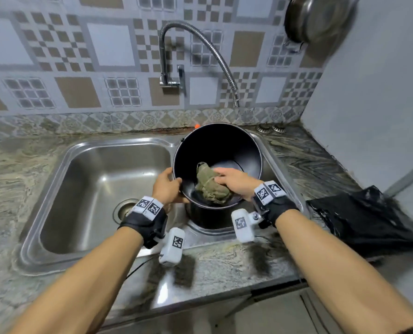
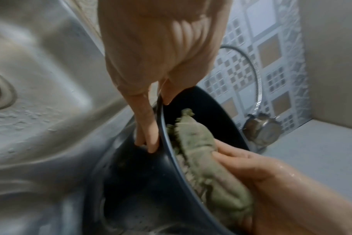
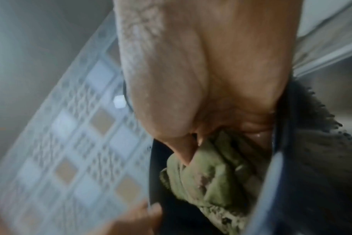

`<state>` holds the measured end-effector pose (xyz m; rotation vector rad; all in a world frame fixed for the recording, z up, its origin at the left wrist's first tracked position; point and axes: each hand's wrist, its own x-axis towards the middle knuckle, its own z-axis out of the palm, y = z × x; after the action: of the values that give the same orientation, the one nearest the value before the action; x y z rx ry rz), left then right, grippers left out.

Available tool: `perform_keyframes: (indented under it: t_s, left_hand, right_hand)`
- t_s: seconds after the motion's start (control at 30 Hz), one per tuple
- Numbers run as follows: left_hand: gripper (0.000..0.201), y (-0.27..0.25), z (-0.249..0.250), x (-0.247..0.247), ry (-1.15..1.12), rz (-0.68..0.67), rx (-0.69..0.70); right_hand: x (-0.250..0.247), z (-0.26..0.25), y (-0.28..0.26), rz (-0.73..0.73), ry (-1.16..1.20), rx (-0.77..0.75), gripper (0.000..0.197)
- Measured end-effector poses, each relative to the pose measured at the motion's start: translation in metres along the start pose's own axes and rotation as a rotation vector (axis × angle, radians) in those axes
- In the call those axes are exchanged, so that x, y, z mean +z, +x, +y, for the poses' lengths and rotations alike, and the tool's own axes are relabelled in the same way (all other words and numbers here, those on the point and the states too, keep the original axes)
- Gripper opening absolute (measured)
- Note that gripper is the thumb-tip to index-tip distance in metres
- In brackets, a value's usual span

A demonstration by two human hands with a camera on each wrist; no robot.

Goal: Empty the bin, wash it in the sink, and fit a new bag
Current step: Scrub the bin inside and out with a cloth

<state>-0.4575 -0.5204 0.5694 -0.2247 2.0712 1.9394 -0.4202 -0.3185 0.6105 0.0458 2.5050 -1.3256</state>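
Right hand (image 1: 234,180), frame centre, grips green cloth (image 1: 210,186) inside black bin (image 1: 224,143); left hand (image 1: 165,186) pinches the bin rim, thumb inside.

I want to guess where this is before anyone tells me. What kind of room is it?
Most likely a home kitchen. There is a steel sink set in a stone counter, a bendy tap on a tiled wall, and a metal pan hanging up.
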Motion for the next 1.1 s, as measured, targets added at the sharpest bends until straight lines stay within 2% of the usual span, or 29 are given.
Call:
perform_keyframes:
  t_s: [0.1,0.17,0.23,0.33,0.4,0.47,0.57,0.67,0.73,0.83,0.97,1.03,1.1]
  left_hand:
    - [0.034,-0.022,0.018,0.008,-0.014,0.043,0.010]
    - [0.035,-0.036,0.025,0.010,-0.015,0.060,0.013]
    - [0.039,-0.047,0.028,0.012,-0.013,0.075,0.013]
    - [0.039,-0.067,0.033,0.014,-0.037,0.093,0.051]
    - [0.039,-0.083,0.035,0.016,-0.055,0.122,0.071]
    - [0.038,-0.098,0.036,0.017,-0.079,0.146,0.075]
    - [0.039,-0.116,0.034,0.014,-0.097,0.165,0.073]
    - [0.039,-0.130,0.028,0.008,-0.103,0.163,0.067]
    - [0.041,-0.136,0.023,0.002,-0.098,0.153,0.057]
    - [0.043,-0.139,0.017,-0.008,-0.051,0.150,0.042]
    - [0.042,-0.138,0.014,-0.017,-0.016,0.165,-0.003]
    - [0.047,-0.137,0.013,-0.022,-0.014,0.180,-0.023]
    - [0.051,-0.133,0.014,-0.026,0.142,0.254,0.035]
  right_hand:
    - [-0.035,-0.009,-0.018,0.237,0.285,-0.004,0.039]
    - [-0.062,-0.017,-0.037,0.411,0.442,-0.045,0.030]
    - [-0.089,-0.019,-0.052,0.621,0.512,-0.081,0.027]
    - [-0.119,-0.002,-0.061,0.802,0.384,-0.103,0.062]
    - [-0.132,0.020,-0.053,0.820,0.291,-0.106,0.065]
    - [-0.125,-0.002,-0.083,0.799,0.234,-0.097,0.056]
    - [-0.115,-0.015,-0.099,0.632,0.099,-0.123,0.041]
    - [-0.100,-0.015,-0.104,0.532,-0.053,-0.167,0.050]
    - [-0.094,-0.016,-0.106,0.550,-0.186,-0.179,0.064]
    - [-0.088,-0.025,-0.108,0.596,-0.285,-0.199,0.049]
    - [-0.078,-0.046,-0.104,0.613,-0.380,-0.251,0.042]
    - [-0.070,-0.060,-0.099,0.616,-0.444,-0.256,0.033]
    - [-0.061,-0.074,-0.090,0.611,-0.501,-0.241,0.024]
